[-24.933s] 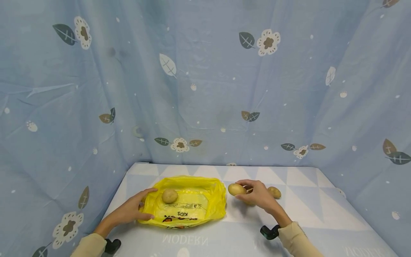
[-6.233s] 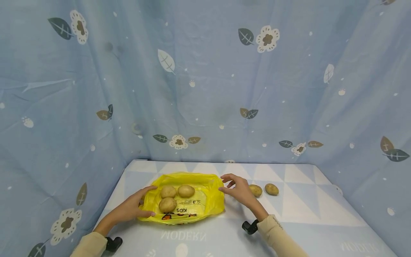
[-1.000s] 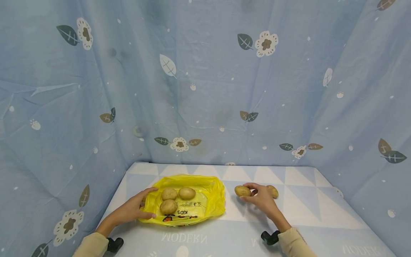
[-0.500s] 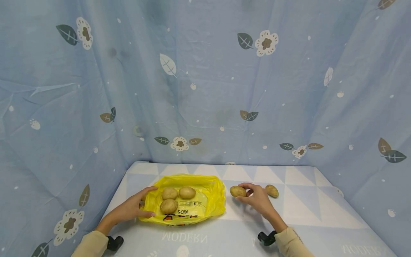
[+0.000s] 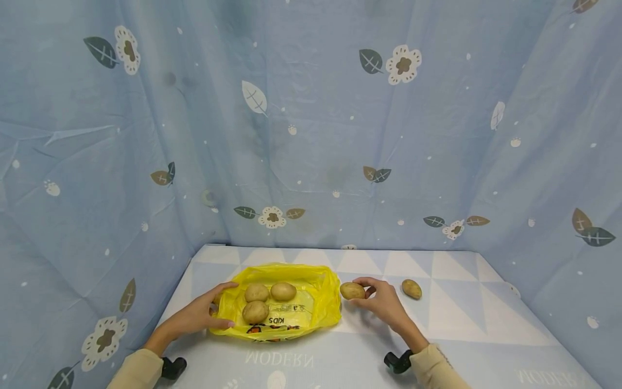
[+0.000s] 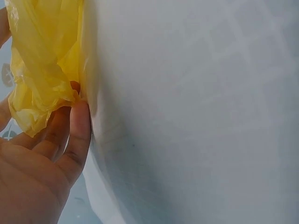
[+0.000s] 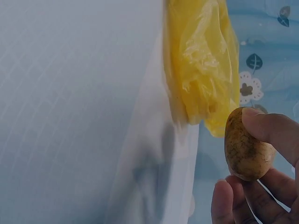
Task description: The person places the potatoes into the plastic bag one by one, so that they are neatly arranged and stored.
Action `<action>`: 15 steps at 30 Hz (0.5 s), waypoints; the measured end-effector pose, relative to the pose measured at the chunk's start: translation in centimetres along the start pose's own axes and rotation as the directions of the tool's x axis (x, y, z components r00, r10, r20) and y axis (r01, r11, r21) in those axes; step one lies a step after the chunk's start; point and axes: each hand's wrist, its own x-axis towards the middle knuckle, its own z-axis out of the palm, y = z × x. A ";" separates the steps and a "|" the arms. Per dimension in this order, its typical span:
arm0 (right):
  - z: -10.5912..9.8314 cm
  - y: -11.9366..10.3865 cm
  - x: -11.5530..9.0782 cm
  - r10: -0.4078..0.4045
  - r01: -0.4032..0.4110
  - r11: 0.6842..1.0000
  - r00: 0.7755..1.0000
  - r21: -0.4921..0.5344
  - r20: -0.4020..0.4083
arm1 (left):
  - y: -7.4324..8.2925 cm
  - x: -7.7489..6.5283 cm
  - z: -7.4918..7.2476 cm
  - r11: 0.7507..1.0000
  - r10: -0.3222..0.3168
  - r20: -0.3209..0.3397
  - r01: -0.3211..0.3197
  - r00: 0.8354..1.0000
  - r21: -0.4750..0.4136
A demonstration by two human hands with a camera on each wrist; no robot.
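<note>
Bag: yellow plastic, lower left of centre in the head frame, lying with its mouth gaping upward and the word KIDS upside down inside; I take it to be spread that way so its inside is easy to reach.
Left grip: my left grip is spread wide, fingers curled round the bag's left end; I judge it is there to steady the thin plastic and stop the side sagging.
Potatoes in the bag: three potatoes clustered toward its left half, resting close together, probably because the floor sinks there.
Right grip: my right grip is narrowed to the width of one held potato, pinched at its right end between thumb and fingers; holding that end leaves the other facing the bag, handy for clearance, I think.
Held potato: just right of the bag, lower centre of the head frame; I cannot tell whether it touches the plastic.
Loose potato: one last potato on the patterned counter, right of my right grip, untouched.
Backdrop: blue floral curtain across the upper frame.
</note>
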 end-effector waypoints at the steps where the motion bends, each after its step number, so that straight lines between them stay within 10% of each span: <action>1: 0.1 -0.1 0.0 -0.003 0.003 1.000 1.000 0.000 0.005 | -0.1 0.0 0.0 1.000 0.000 -0.001 0.000 1.000 0.002; 15: 1.7 -1.8 0.1 -0.062 0.062 0.998 0.996 -0.001 0.060 | -0.2 0.1 0.0 1.000 -0.007 -0.002 0.007 1.000 0.011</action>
